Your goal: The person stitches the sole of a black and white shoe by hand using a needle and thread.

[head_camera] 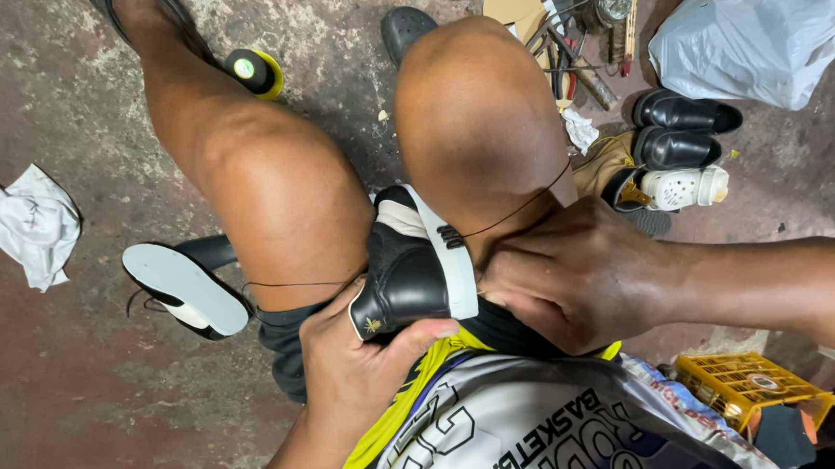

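Note:
A black shoe with a white sole edge (412, 269) is clamped between my two knees, heel toward me. My left hand (353, 369) grips the shoe's heel from below, thumb across the black leather. My right hand (575, 278) is closed against the white sole edge at the shoe's right side, pinching something too small to make out. A thin dark thread (522, 204) runs from the sole across my right knee, and another strand crosses my left thigh.
Another black shoe with a white sole (184, 287) lies on the floor at left, beside a crumpled white cloth (32, 224). Black shoes (682, 129), tools (575, 51), a white plastic bag (762, 25) and a yellow crate (750, 383) are at right.

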